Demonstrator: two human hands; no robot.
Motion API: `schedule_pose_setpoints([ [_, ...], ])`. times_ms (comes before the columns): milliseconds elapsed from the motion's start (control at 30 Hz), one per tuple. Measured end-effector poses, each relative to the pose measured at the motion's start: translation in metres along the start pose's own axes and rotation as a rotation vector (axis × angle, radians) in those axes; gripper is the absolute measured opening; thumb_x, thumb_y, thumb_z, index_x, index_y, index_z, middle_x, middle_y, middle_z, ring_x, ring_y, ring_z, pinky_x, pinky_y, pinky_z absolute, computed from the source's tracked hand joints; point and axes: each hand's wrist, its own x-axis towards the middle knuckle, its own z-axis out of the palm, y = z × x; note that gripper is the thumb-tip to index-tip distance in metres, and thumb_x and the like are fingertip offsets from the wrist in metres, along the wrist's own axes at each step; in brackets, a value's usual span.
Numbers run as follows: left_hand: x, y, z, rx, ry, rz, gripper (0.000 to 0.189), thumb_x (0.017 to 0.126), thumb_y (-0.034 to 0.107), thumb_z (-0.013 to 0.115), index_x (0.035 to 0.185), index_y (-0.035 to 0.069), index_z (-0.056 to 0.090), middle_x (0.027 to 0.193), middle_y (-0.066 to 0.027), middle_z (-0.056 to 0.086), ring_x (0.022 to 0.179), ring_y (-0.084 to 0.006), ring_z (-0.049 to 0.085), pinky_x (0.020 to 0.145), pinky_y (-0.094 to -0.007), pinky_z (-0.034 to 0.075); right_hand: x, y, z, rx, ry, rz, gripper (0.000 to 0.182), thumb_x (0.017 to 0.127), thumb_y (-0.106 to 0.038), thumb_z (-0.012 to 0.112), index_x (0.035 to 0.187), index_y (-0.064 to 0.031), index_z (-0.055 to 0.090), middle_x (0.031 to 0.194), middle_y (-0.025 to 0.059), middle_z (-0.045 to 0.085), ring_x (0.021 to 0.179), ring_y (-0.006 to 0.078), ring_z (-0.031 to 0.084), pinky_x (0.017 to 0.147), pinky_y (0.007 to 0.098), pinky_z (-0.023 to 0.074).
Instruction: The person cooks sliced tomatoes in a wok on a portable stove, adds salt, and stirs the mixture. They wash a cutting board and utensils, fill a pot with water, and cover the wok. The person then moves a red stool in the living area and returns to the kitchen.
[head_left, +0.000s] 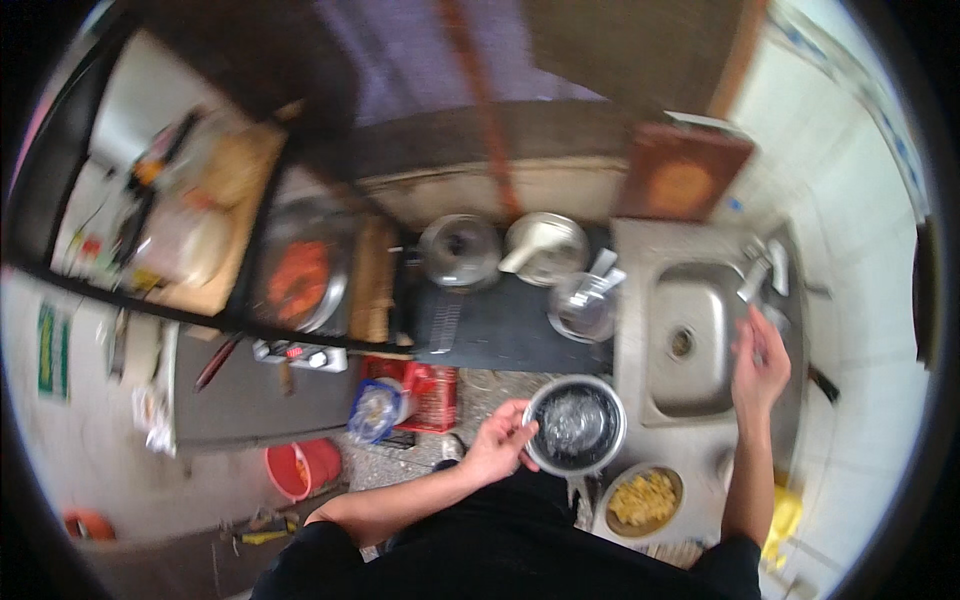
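Observation:
My left hand (501, 444) grips the rim of a round metal bowl (576, 426) with clear liquid or something transparent in it. My right hand (761, 364) is raised over the right rim of the stainless steel sink (694, 341), just below the metal faucet (754, 279); its fingers are bent and blurred, and whether they hold anything cannot be made out. Below the sink, a bowl of yellow food pieces (643, 501) stands on the steel drainboard, to the right of the held bowl.
A dark counter (487, 322) bears several metal bowls and pots (459, 251). At left, a pan with orange-red food (300, 281) sits on a stove behind a black shelf frame. A red crate (442, 401) and a red bucket (304, 469) stand low at left. A brown box (682, 172) leans behind the sink.

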Motion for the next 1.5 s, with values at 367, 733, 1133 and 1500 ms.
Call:
schedule_pose_setpoints([
  [367,-0.233,0.030,-0.229,-0.183,0.306,0.086,0.025,0.099,0.007,0.050,0.123,0.001,0.045,0.097,-0.0100,0.067,0.073,-0.0162,0.068,0.053,-0.0298,0.061,-0.165,-0.268,0.164,0.597,-0.655,-0.237,0.018,0.091,0.001,0.059,0.107,0.0003,0.068,0.077,0.0066,0.065,0.065,0.0100,0.061,0.057,0.0225,0.0490],
  [733,-0.320,0.102,-0.423,-0.131,0.385,0.181,0.020,0.097,0.004,0.051,0.117,0.002,0.048,0.083,-0.0091,0.067,0.059,-0.0185,0.067,0.044,-0.0297,0.058,-0.230,-0.438,0.393,-0.194,-0.915,-0.348,0.065,0.090,-0.028,0.058,0.146,-0.0035,0.036,0.123,0.0295,0.056,0.109,0.0404,0.061,0.092,0.0470,0.0490],
  [1133,-0.208,0.166,-0.562,-0.139,0.519,0.350,0.013,0.095,0.002,0.048,0.108,0.002,0.050,0.078,-0.0073,0.058,0.053,-0.0184,0.061,0.044,-0.0319,0.059,-0.217,-0.489,0.393,-0.211,-0.720,-0.149,0.051,0.093,-0.017,0.051,0.141,-0.0016,0.044,0.112,0.0288,0.063,0.108,0.0405,0.061,0.095,0.0458,0.0479],
  [1500,-0.090,0.212,-0.601,0.062,0.582,0.326,0.037,0.093,0.001,0.049,0.130,-0.003,0.042,0.098,-0.0153,0.056,0.059,-0.0242,0.061,0.047,-0.0341,0.060,-0.229,-0.447,0.407,0.980,-0.896,1.002,0.020,0.104,-0.025,0.043,0.095,-0.0088,0.049,0.066,-0.0037,0.042,0.049,0.0055,0.031,0.043,0.0222,0.0256],
])
